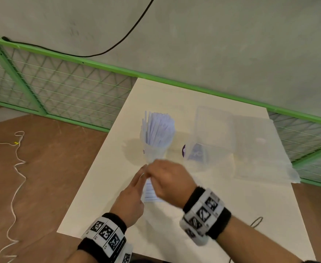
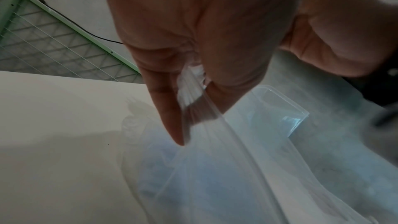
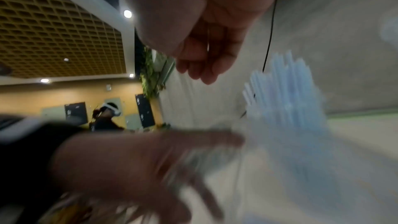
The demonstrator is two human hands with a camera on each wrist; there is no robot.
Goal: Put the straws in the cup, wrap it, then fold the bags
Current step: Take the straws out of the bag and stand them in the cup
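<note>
A clear cup [image 1: 154, 153] stands upright on the white table [image 1: 232, 202], full of pale straws [image 1: 158, 130]; the straws [image 3: 284, 91] also show, blurred, in the right wrist view. Just in front of the cup, both hands meet over a small clear plastic bag [image 1: 151, 193] with printed lines. My left hand [image 1: 143, 174] pinches its film between straight fingers, and the bag [image 2: 215, 159] hangs down from the left hand [image 2: 193, 117]. My right hand [image 1: 151, 170] curls over the bag's top edge. The right hand [image 3: 200, 67] is blurred there, fingers curled towards the thumb.
Right of the cup lie a clear plastic box [image 1: 213, 133] and a large clear bag [image 1: 260, 149], with a purple item [image 1: 183, 150] between cup and box. A green mesh fence [image 1: 61, 88] runs behind the table. A white cord [image 1: 17, 168] lies on the brown floor.
</note>
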